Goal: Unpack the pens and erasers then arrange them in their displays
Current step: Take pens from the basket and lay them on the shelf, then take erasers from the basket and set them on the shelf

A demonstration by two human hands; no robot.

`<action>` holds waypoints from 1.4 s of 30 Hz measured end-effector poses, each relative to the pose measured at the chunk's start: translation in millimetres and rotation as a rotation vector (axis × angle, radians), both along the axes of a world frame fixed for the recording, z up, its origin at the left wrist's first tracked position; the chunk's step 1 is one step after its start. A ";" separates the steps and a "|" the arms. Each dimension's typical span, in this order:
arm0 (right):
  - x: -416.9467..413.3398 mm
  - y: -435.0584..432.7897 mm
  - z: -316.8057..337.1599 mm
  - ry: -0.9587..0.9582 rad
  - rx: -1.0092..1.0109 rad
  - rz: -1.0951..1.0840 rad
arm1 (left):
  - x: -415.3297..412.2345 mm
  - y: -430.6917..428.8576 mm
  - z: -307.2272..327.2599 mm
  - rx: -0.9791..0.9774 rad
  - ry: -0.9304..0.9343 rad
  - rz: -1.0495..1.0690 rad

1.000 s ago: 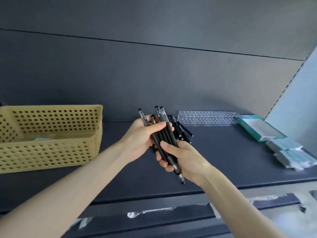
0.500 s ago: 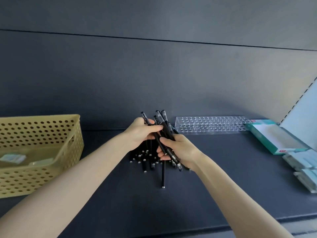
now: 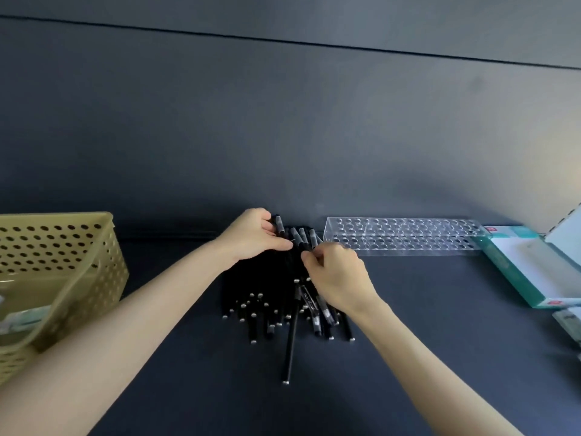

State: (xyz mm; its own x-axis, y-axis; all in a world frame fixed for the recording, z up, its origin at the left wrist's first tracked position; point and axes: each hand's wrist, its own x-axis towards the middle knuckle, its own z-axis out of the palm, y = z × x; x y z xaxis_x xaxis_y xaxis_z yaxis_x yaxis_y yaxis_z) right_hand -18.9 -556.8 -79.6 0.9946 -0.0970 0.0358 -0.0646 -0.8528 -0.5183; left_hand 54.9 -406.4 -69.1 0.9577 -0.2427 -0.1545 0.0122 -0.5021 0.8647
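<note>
Your left hand (image 3: 254,236) and right hand (image 3: 338,275) are both pinched on black pens (image 3: 292,297) heaped on the dark shelf (image 3: 424,325), just left of the clear acrylic pen rack (image 3: 402,236).

Your right hand (image 3: 341,278) hides pen bodies (image 3: 309,303) | basket (image 3: 56,278) at 9 o'clock cut off | box (image 3: 528,265) at 3 o'clock cut off

Black pens (image 3: 284,309) heaped on dark shelf, clear holed display rack (image 3: 402,236) empty behind

Dark shelf (image 3: 440,309): pens (image 3: 270,309), holder (image 3: 402,236), basket (image 3: 63,247).
</note>
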 end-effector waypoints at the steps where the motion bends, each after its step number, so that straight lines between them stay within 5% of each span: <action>1: 0.1 -1.5 -2.3 -0.028 -0.026 0.011 | -2.0 -0.1 -1.9 0.075 -0.055 0.012; 5: -3.6 -6.9 -14.9 -0.100 -0.031 0.120 | -24.5 2.6 -18.7 0.276 -0.349 0.049; 8: -9.1 -8.2 -24.9 -0.093 0.011 0.176 | -44.4 4.2 -36.7 0.397 -0.402 -0.008; 14: -11.4 -9.6 -25.1 -0.086 -0.009 0.198 | -53.6 9.2 -43.4 0.375 -0.398 -0.019; 27: -23.2 41.9 46.0 -0.381 -0.016 0.342 | -119.7 78.2 45.2 0.417 -0.793 0.171; 34: -48.7 139.1 73.3 -0.489 0.056 0.505 | -157.4 180.5 72.4 0.445 -0.808 0.247; 42: -63.4 260.8 66.0 -0.398 0.062 0.554 | -163.5 312.9 61.4 0.484 -0.650 0.187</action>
